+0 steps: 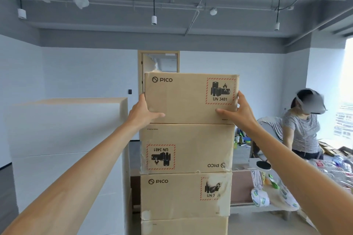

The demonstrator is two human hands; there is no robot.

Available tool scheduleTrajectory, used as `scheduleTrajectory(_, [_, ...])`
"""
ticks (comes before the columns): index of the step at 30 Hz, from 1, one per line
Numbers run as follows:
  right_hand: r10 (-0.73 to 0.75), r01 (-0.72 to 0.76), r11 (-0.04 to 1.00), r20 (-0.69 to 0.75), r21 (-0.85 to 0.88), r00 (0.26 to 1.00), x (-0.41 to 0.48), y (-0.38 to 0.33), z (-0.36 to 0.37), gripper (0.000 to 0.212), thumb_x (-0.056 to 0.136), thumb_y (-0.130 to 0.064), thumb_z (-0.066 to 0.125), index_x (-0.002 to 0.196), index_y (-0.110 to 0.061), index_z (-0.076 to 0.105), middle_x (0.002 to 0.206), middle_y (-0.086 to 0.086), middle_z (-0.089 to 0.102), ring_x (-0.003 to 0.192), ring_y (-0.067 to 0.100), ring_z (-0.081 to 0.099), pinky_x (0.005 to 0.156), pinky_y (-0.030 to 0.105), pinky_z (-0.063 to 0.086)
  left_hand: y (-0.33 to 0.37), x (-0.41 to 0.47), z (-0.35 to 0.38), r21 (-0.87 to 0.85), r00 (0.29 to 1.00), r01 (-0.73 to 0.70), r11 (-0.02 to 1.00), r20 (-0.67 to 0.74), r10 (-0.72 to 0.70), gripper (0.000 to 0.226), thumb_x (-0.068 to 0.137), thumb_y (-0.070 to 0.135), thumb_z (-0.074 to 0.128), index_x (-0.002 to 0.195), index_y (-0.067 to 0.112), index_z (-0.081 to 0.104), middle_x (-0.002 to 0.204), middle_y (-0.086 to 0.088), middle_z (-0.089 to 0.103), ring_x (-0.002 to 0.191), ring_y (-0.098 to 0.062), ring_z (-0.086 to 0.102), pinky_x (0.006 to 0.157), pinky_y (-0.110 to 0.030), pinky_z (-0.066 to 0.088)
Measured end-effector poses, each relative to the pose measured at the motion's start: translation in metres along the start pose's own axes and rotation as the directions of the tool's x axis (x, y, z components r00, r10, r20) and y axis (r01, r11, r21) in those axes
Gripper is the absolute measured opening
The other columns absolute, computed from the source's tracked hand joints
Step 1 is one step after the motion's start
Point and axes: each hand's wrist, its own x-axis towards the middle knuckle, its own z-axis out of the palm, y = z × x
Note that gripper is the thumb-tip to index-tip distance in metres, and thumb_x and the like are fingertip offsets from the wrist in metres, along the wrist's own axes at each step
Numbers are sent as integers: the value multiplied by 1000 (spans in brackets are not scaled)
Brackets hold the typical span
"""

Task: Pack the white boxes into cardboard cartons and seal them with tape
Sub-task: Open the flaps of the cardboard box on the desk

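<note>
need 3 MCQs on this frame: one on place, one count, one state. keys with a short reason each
1. Where do the tape rolls lie?
A) on the table right of the carton stack
B) on the floor left of the stack
C) on the white counter

2. How many cartons of the stack show, counting the one cut off at the bottom edge?
A) two
B) four
C) six

3. How is the top carton held?
A) by one hand only
B) by both hands, one at each side
C) untouched

Key:
1 A: the rolls sit on the table surface to the right, beside the stack.
2 B: three full carton faces show, plus a partial one below.
3 B: the left hand and the right hand grip its lower side edges, thumbs on the front face.
</note>
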Motion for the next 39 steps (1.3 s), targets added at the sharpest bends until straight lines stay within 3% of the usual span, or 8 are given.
scheduleTrajectory(6, [6, 1, 991, -55, 137, 998, -4, 1, -13, 61, 74, -10, 84, 121, -21, 46, 117, -4, 65, 109, 21, 65, 78, 46, 61, 20, -8, 10, 11, 991, -129, 992, -39, 129, 96, 70, 36, 85, 144, 25, 25, 128, 8, 54, 114, -18, 52, 92, -35, 44])
scheduleTrajectory(10, [-14, 43, 986, -177, 161, 984, -8, 1, -44, 72, 75, -5, 81, 128, -26, 37, 116, -12, 56, 113, 13, 57, 93, 49, 54, 52, -16, 37, -10, 979, -201, 980, -23, 200, 100, 70, 34, 86, 146, 23, 22, 134, 6, 50, 115, -15, 50, 92, -32, 42])
scheduleTrajectory(15, [-11, 44, 991, -254, 126, 967, -24, 19, -125, 78, 75, -4, 80, 135, -24, 34, 120, -11, 54, 116, 12, 54, 95, 45, 53, 112, -37, 99, -55, 964, -257, 965, -84, 252, 92, 71, 36, 84, 143, 22, 28, 131, 4, 54, 116, -19, 53, 87, -31, 43])
scheduleTrajectory(19, [-16, 42, 997, -330, 71, 944, -49, 48, -217, 79, 76, -3, 79, 140, -16, 34, 119, -9, 55, 107, -3, 53, 84, 19, 50, 177, -61, 171, -43, 941, -327, 944, -107, 321, 93, 69, 45, 83, 142, 27, 28, 131, 8, 53, 112, -16, 54, 88, -36, 49])
scheduleTrajectory(22, [13, 12, 997, -325, 73, 946, -68, 83, -284, 80, 75, -5, 81, 137, -16, 33, 123, -5, 52, 115, 7, 53, 92, 32, 53, 213, -87, 228, -72, 940, -335, 940, -89, 328, 92, 69, 44, 84, 141, 29, 28, 128, 11, 51, 109, -13, 52, 89, -37, 50])
scheduleTrajectory(29, [109, -97, 993, -210, 63, 972, -130, 164, -385, 77, 73, -11, 85, 126, -23, 32, 116, -12, 49, 112, 8, 56, 83, 48, 59, 230, -174, 349, -98, 992, -120, 988, 14, 122, 90, 67, 47, 84, 136, 23, 32, 128, 7, 53, 113, -18, 54, 92, -42, 48])
scheduleTrajectory(32, [209, -197, 976, -150, 91, 966, -167, 207, -397, 73, 67, -25, 88, 117, -30, 35, 121, -5, 58, 114, 15, 61, 82, 52, 59, 214, -216, 374, -62, 997, -10, 998, 78, 15, 88, 70, 41, 84, 136, 20, 31, 124, 8, 51, 107, -12, 49, 84, -31, 43])
scheduleTrajectory(39, [415, -415, 909, 6, 35, 910, -261, 295, -372, 62, 73, -1, 83, 100, -35, 38, 110, -1, 63, 110, 19, 63, 85, 45, 57, 138, -325, 421, 132, 945, 269, 954, 156, -288, 83, 70, 44, 83, 129, 14, 31, 107, 9, 48, 108, -29, 57, 78, -35, 44])
